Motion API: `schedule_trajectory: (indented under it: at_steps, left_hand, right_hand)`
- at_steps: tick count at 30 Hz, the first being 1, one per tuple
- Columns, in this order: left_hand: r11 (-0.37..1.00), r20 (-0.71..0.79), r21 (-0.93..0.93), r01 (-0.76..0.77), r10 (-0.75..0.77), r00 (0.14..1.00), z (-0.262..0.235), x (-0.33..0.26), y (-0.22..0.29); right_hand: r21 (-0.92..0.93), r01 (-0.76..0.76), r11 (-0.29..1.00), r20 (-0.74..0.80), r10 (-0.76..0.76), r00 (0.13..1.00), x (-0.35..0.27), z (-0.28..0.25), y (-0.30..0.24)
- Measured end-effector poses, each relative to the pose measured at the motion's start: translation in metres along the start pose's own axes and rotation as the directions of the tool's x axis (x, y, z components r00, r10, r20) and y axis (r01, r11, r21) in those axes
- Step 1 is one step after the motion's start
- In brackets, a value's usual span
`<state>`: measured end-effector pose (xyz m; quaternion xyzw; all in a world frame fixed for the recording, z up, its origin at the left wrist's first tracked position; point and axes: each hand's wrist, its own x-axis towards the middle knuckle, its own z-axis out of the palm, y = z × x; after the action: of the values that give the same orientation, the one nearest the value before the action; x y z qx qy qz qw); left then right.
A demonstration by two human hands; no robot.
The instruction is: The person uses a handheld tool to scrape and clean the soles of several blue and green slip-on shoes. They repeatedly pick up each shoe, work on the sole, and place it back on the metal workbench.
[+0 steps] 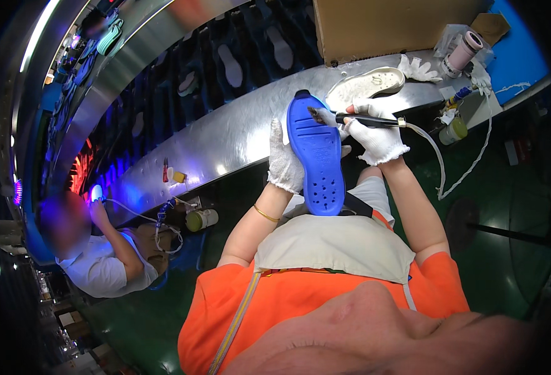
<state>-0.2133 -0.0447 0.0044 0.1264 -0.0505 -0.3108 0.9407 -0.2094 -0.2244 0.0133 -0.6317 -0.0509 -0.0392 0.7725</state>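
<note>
My left hand (285, 161), in a white knit glove, grips a blue shoe sole (320, 165) by its left edge. The sole stands lengthwise before my lap, with grooves across its upper part, small holes in its lower part and a black piece at the top end. A brush (325, 117) with a black handle and a clear hose is in my gloved right hand (373, 134). Its bristles meet the upper right of the sole, or hover just over it. Beyond the brush, a cream shoe (366, 86) lies on the metal ledge (250, 134).
A dark conveyor (213, 62) carrying several soles runs past the ledge. At the far right are a cardboard box (394, 28), a spare glove (419, 69), a pink bottle (463, 53) and a lidded jar (453, 131). A co-worker (110, 256) sits to the left, near another jar (202, 219).
</note>
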Motion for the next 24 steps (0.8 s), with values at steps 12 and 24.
schedule_trajectory:
  at_steps: [12,24]
  left_hand:
    - [0.948,-0.233,0.205,-0.244,0.290,0.928,-0.016,0.014,0.011]
    - [0.879,-0.238,0.399,-0.261,0.374,0.896,-0.015,0.016,-0.024]
  right_hand:
    - [-0.355,0.605,0.713,0.371,-0.487,0.791,-0.027,0.017,-0.021]
    - [-0.257,0.386,0.886,0.019,-0.394,0.919,-0.005,0.042,-0.005]
